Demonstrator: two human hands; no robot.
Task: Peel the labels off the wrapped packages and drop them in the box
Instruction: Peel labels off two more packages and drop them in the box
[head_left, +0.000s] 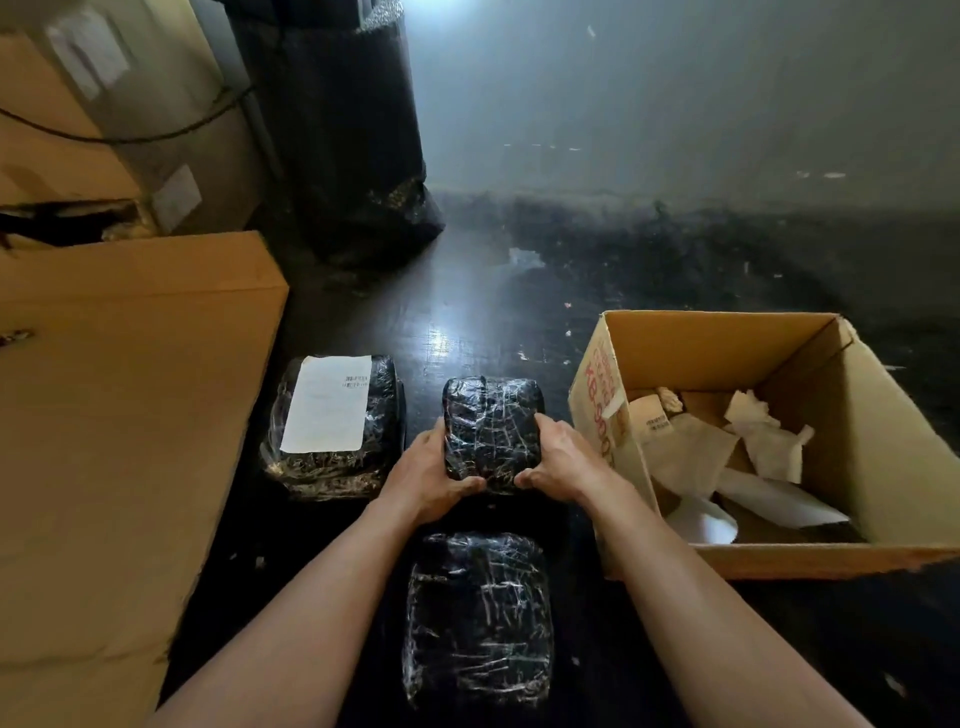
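A big closed carton stands at the left, and the open box at the right already holds a heap of peeled paper. Between them, on the dark floor, lie three wrapped packages: the labelled package at the left, its white label still whole on top; the near package with no label showing; and the middle package, bare on its upper face. The left hand and right hand clasp this middle one from either side, each grip closed round it, thumbs on its near edge. The step in hand looks like checking or setting aside a stripped package. Next would likely be the labelled one: lift a label corner, peel it off, and drop it in the box.
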